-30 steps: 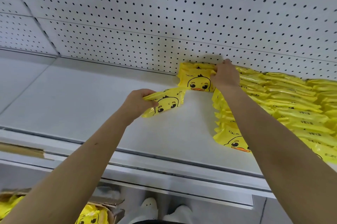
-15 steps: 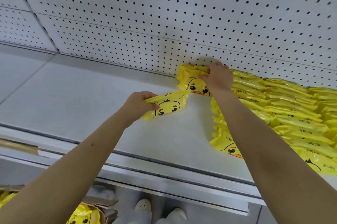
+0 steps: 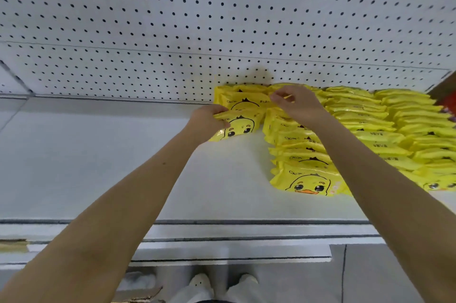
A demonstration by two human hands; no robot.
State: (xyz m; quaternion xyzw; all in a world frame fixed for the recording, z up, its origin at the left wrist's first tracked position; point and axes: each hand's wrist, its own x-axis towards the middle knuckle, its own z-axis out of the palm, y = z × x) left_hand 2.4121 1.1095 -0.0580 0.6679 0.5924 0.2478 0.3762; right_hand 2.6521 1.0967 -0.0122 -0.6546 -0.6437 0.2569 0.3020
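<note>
Yellow packets printed with a duck face lie in overlapping rows on a white shelf (image 3: 98, 169). My left hand (image 3: 206, 123) grips one duck packet (image 3: 237, 126) by its left edge, just in front of another packet (image 3: 240, 101) that leans at the pegboard. My right hand (image 3: 299, 104) is at the back of the nearest row (image 3: 301, 154), its fingers curled over the top edge of the rear packets. What those fingers pinch is hard to make out.
A white pegboard wall (image 3: 222, 19) rises behind the shelf. More rows of yellow packets (image 3: 394, 125) fill the shelf's right side. The shelf's front rail (image 3: 222, 231) runs below my arms. My shoes (image 3: 222, 283) and a cardboard box corner (image 3: 145, 293) show on the floor.
My left hand has carried its packet back and right, up against the packet at the pegboard. My right hand has shifted right, off that rear packet and onto the neighbouring row.
</note>
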